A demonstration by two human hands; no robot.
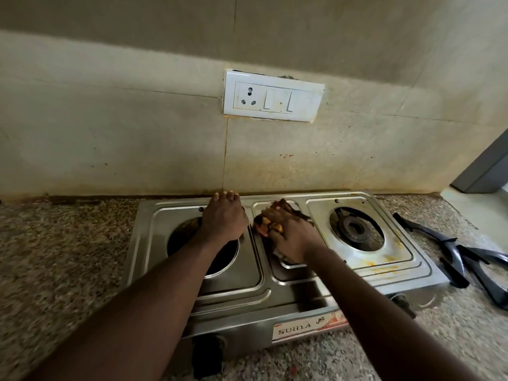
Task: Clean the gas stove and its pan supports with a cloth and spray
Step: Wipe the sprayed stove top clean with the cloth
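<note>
Stainless-steel two-burner gas stove sits on the speckled granite counter, its back edge tight against the beige tiled wall. Your left hand lies flat on the stove's back edge, just behind the dark left burner well, fingers straight and reaching the rear rim. Your right hand is curled tightly round a crumpled brown and orange cloth, pressing it onto the stove's middle panel between the two burners. Over on the right, the round dark burner head stands bare, and yellow stains streak the steel near its front edge. The black metal pan supports are off the stove, lying together on the counter just beside its right end. A black knob shows on the stove's front face at the left. Up on the wall, a white switch plate with a socket and two switches sits above the stove, and small reddish specks dot the tiles below it. A grey frame cuts in at the far right edge.
</note>
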